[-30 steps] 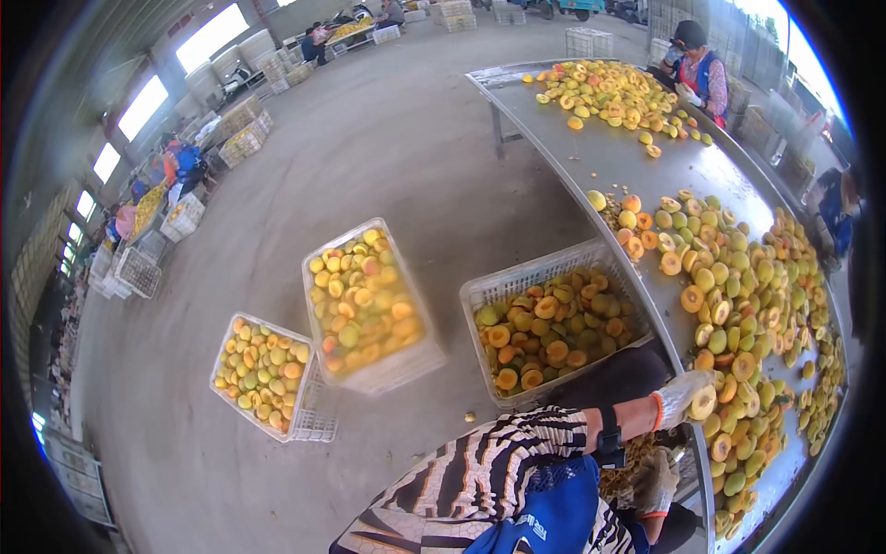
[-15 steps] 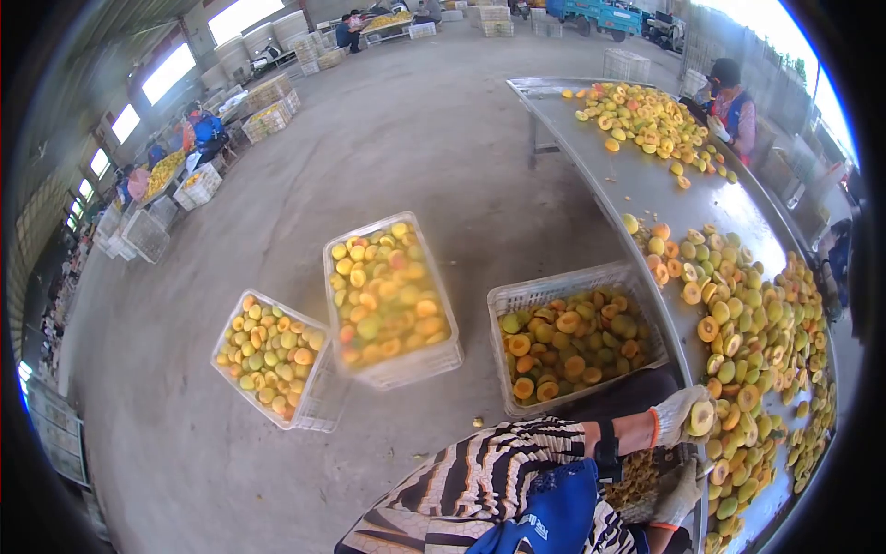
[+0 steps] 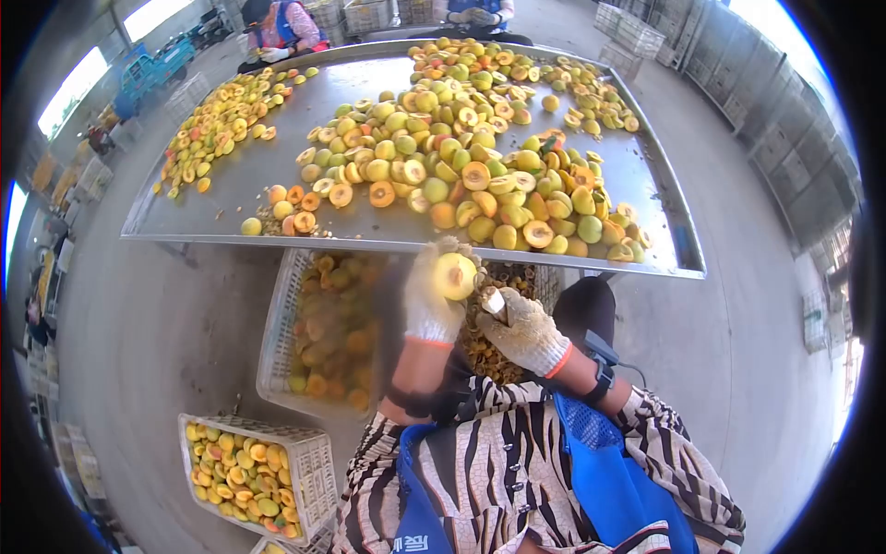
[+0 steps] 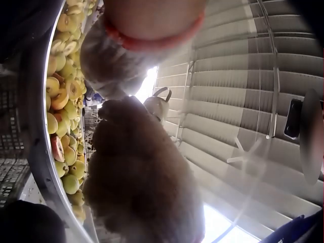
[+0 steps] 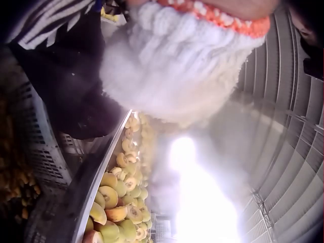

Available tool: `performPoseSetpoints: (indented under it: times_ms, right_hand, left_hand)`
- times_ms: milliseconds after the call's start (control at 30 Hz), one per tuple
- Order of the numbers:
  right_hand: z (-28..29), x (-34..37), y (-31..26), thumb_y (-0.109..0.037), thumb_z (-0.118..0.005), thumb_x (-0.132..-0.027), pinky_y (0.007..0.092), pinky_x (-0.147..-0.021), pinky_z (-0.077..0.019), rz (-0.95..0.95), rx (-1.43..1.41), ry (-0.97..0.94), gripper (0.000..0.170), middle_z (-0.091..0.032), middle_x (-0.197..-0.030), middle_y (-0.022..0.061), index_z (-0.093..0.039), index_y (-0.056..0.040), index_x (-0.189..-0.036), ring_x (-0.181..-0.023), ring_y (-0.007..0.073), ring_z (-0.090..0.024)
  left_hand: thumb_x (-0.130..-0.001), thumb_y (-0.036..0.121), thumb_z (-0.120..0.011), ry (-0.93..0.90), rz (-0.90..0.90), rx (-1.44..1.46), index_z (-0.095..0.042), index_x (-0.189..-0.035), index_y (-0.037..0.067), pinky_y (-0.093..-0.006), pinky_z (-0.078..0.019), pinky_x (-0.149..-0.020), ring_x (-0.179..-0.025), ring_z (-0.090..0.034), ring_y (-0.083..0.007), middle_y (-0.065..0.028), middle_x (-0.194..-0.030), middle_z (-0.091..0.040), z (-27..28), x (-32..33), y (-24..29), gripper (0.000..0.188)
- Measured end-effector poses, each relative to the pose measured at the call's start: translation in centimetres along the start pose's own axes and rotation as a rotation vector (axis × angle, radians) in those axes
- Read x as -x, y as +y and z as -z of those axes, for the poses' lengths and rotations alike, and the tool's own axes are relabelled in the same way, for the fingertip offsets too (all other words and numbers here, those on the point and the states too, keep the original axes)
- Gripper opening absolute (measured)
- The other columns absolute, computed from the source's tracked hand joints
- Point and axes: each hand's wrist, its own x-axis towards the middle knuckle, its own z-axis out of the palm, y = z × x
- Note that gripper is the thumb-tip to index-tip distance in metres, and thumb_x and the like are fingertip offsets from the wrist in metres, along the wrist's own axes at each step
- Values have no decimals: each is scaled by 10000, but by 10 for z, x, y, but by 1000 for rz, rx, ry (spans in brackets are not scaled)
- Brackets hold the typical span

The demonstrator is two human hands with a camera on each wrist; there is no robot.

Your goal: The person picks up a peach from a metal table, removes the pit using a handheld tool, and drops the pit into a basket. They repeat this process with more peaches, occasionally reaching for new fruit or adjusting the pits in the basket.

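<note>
In the head view my gloved left hand (image 3: 432, 300) holds a halved peach (image 3: 456, 276), its cut face turned up. Close to its right, my gloved right hand (image 3: 524, 334) grips a small tool (image 3: 496, 302) with a white end. The left wrist view shows a curved metal loop (image 4: 164, 92) beside the fingers of the right hand (image 4: 142, 167). Both hands are just in front of the metal table's near edge (image 3: 406, 246). Peach halves (image 3: 508, 208) lie heaped on the table. The right wrist view mostly shows the back of the right glove (image 5: 177, 66).
A crate of peach halves (image 3: 318, 323) stands under the table's near edge, beside a container of brown pits (image 3: 489, 358). Another full crate (image 3: 254, 471) is at lower left. Two people (image 3: 281, 32) sit across the table.
The head view has swung right to face the table. The left hand still holds a peach half. The right hand, lower before, is now up close beside it with the tool.
</note>
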Motion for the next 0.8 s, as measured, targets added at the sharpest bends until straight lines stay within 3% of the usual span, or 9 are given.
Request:
performPoseSetpoints:
  times_ms: [67, 133, 200, 233, 300, 400, 500, 600, 800]
  right_hand:
    - [4, -2, -6, -345, -674, -857, 529, -701, -513, -59, 68, -34, 344, -670, -863, 222, -546, -73, -1024, -845, 448, -636]
    - [17, -5, -19, -226, -565, -882, 480, -721, -523, -86, 155, -134, 231, -661, -935, 199, -604, -70, -1047, -847, 397, -646]
    - [26, -7, -23, -168, -500, -904, 464, -742, -530, -168, 162, -210, 239, -657, -996, 213, -625, -67, -1082, -878, 383, -656]
    - [24, -6, -20, -172, -497, -906, 463, -742, -531, -192, 148, -172, 239, -660, -983, 214, -622, -70, -1083, -878, 386, -657]
    - [18, -4, -10, -178, -489, -909, 462, -742, -532, -238, 121, -94, 239, -667, -957, 218, -616, -76, -1085, -879, 391, -661]
    - [14, -2, 6, -208, -488, -917, 461, -740, -533, -262, 126, -83, 247, -673, -899, 211, -603, -77, -1091, -875, 398, -661]
    - [15, -1, 13, -226, -514, -907, 469, -735, -528, -267, 99, -113, 241, -675, -879, 205, -583, -73, -1079, -846, 409, -658]
    - [10, 3, 25, -238, -540, -899, 481, -730, -516, -298, 152, -124, 218, -669, -864, 206, -568, -62, -1026, -834, 412, -653]
    - [-14, 9, 53, -255, -587, -878, 492, -727, -501, -227, 74, -49, 243, -656, -882, 212, -526, -61, -1011, -851, 415, -636]
  left_hand:
    - [-999, 266, -473, 27, 8, -68, -603, -1070, 28, -412, -546, -799, -863, -642, -306, -155, -956, -657, -1, 1, -11, 280]
    - [-977, 280, -512, -79, -153, -306, -602, -1076, 28, -439, -544, -805, -889, -631, -305, -147, -986, -644, 9, -6, -26, 286]
    - [-970, 283, -525, -122, -176, -348, -601, -1079, 24, -440, -549, -793, -886, -629, -299, -142, -992, -639, 15, -9, -34, 291]
    - [-967, 284, -531, -144, -189, -369, -601, -1080, 22, -440, -551, -787, -885, -628, -295, -139, -995, -637, 14, -9, -37, 293]
    - [-969, 283, -530, -139, -48, -219, -601, -1083, 20, -439, -556, -775, -873, -630, -293, -137, -991, -637, 9, -6, -35, 295]
    - [-970, 244, -542, -133, -111, -367, -603, -1078, 12, -438, -561, -758, -858, -632, -288, -135, -981, -640, -2, 2, -38, 264]
    - [-973, 145, -556, -27, -102, -242, -596, -1051, -23, -327, -563, -670, -732, -644, -216, -127, -899, -652, -13, 5, -44, 190]
    - [-949, 167, -591, 21, -155, -388, -613, -1028, -1, -404, -577, -694, -819, -645, -273, -128, -940, -650, -5, 2, -52, 186]
    - [-939, 151, -608, -18, -271, -458, -612, -998, -2, -358, -580, -631, -739, -649, -246, -128, -898, -656, -6, 5, -60, 164]
